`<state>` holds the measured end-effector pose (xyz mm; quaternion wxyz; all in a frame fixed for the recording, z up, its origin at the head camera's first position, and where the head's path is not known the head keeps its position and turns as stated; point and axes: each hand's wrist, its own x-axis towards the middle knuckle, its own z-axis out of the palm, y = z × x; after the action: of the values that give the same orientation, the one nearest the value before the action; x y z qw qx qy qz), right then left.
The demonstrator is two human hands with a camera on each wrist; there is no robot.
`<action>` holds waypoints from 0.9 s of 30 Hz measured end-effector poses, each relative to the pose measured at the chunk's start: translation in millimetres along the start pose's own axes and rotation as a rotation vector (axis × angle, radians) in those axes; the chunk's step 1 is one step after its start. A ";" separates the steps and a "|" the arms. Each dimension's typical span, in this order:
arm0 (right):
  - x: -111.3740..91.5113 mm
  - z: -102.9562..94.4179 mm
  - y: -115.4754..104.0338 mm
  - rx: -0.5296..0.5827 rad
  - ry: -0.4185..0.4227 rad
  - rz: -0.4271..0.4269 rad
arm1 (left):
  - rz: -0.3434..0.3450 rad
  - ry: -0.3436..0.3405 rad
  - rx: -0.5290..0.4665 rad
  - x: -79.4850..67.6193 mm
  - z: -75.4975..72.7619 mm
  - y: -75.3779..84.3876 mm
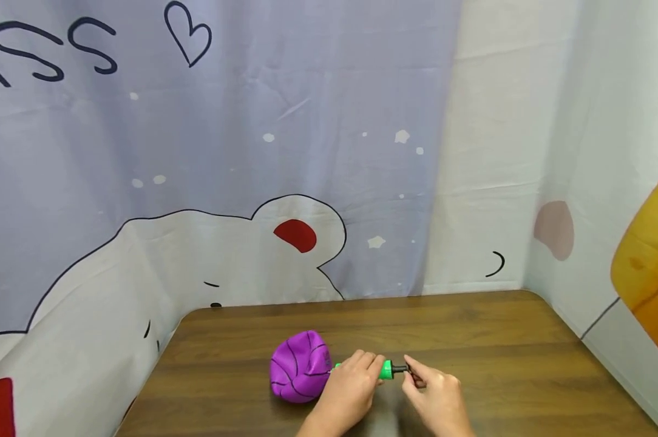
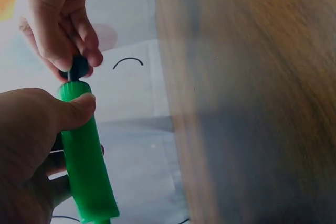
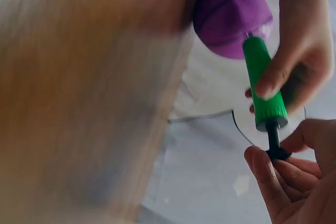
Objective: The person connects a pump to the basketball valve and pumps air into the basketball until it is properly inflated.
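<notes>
Gripping a green pump [image 2: 89,161], the left hand [image 1: 351,383] holds its needle [image 3: 250,34] at a purple ball [image 1: 298,370] on the table [image 1: 225,346]; the right hand [image 1: 437,393] pinches the black handle [image 3: 279,154]. Crooked strokes could bend the needle.

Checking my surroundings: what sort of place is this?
Probably a curtained indoor workspace: a wood-grain table, cartoon-printed cloth hung behind and beside it, and a green pump in the left hand.

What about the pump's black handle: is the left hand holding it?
No, the right hand pinches the black handle, while the left hand grips the green barrel.
</notes>
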<state>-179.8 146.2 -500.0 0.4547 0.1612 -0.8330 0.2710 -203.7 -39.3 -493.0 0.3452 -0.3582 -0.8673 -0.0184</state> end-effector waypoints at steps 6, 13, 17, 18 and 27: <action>2.3 -25.4 19.0 -0.079 0.004 0.081 | -0.004 -0.021 -0.012 0.2 0.2 0.0; 2.4 -47.7 36.8 -0.109 -0.046 0.239 | -0.024 -0.023 -0.005 -2.1 -0.6 -3.4; 0.2 -48.8 39.9 -0.101 -0.037 0.232 | -0.013 -0.008 0.015 -1.3 -0.1 -3.3; -0.4 -47.8 39.3 -0.098 -0.040 0.232 | -0.010 -0.006 0.027 -1.1 0.2 -2.9; -1.1 -18.5 9.6 -0.029 -0.005 0.160 | 0.008 0.001 0.084 1.7 0.9 2.3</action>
<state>-171.7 165.0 -495.8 0.4319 0.0883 -0.8480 0.2942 -203.6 -36.4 -493.2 0.3603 -0.3468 -0.8658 0.0192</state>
